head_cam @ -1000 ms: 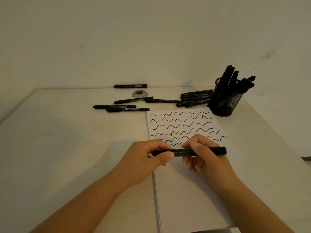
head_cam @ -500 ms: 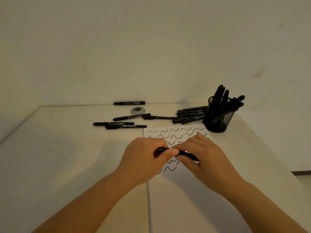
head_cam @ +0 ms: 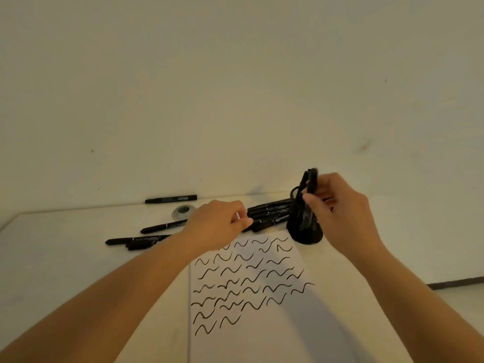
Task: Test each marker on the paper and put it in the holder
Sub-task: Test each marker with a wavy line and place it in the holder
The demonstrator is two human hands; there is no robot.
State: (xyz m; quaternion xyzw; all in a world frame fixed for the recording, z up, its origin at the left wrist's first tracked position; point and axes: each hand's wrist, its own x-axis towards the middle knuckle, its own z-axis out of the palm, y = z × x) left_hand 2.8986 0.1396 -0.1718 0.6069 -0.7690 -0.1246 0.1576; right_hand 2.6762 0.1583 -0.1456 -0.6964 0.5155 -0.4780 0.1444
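Marker [head_cam: 311, 182] now sits upright in the right hand [head_cam: 340, 213], pinched between thumb and fingers over the mouth of the black mesh holder [head_cam: 305, 233]; half a second ago both hands held it level above the paper [head_cam: 251, 279], so the test stroke is done and this is the drop-in step. Motion blur on the barrel means I cannot tell if its lower end is already inside the holder or just above the rim, and it overlaps the markers standing in there. Left hand [head_cam: 222, 221] has let go and moved to the loose pile of markers [head_cam: 269, 212] lying just left of the holder; fingers are curled with the tips at one barrel, but whether it is actually gripped I cannot tell. My read: it is lining up the next marker while the right one finishes. Paper carries several rows of squiggles, with bare space lower down for more. Untested stock left, judging by position: the pile, two or three markers [head_cam: 136, 241] further left on the table [head_cam: 65, 258], one [head_cam: 170, 199] by the wall behind a small grey ring [head_cam: 184, 211]. Risk: the holder is crowded, so the incoming marker could snag on a neighbour.
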